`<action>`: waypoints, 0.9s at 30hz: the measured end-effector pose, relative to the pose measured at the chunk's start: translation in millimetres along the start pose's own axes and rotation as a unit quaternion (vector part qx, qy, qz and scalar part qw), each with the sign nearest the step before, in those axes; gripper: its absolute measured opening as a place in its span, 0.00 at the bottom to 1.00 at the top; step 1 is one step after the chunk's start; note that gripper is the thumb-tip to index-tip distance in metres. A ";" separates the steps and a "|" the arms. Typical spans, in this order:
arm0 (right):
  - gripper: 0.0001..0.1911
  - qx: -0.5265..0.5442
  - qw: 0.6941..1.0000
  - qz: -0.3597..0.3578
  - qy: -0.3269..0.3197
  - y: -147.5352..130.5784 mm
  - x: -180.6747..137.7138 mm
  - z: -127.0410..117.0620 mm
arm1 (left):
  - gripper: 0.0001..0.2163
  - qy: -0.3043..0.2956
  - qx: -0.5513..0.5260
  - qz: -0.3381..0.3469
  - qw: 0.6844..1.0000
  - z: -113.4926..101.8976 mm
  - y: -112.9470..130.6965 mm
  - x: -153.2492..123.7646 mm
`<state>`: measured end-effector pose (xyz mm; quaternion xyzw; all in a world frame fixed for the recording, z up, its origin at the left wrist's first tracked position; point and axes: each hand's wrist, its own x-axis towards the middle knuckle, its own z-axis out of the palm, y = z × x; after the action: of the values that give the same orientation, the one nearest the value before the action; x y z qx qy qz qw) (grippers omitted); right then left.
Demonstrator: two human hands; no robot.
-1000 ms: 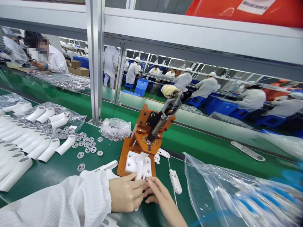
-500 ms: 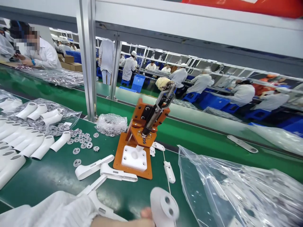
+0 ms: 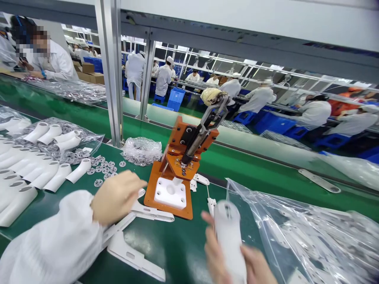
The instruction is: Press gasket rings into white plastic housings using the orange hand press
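My right hand (image 3: 216, 256), blurred, is closed around a white curved plastic tube (image 3: 231, 236), its end with dark holes pointing up. My left hand (image 3: 118, 197) hovers palm down above several white slotted plastic arms (image 3: 154, 213), its loosely bent fingers pointing right and apparently holding nothing. Part of one arm is hidden under it. Just right of the left hand stands an orange toggle press (image 3: 189, 157) with a white block (image 3: 170, 193) on its base. Small grey perforated discs (image 3: 105, 169) lie beyond the left hand.
Rows of white curved tubes (image 3: 53, 175) cover the left side. A bag of discs (image 3: 142, 150) lies by the metal post (image 3: 109, 79). At right is a clear bag of white flat parts (image 3: 314, 232). Behind runs a green conveyor (image 3: 251, 163); people sit beyond it.
My left hand has moved up and left, away from the white curved tube, to above the slotted arms. My right hand has come into view, gripping the tube, now farther right.
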<state>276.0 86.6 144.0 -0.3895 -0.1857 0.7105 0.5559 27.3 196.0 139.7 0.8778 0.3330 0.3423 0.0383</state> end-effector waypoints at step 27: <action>0.14 -0.299 0.953 0.009 0.048 -12.2 47.2 -39.0 | 0.06 -0.241 -0.222 -0.163 0.930 78.6 -38.4 49.8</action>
<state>309.8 128.0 111.7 -0.5734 -0.3594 0.6077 0.4156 82.1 268.8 97.1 0.8364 0.3682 0.1744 0.3668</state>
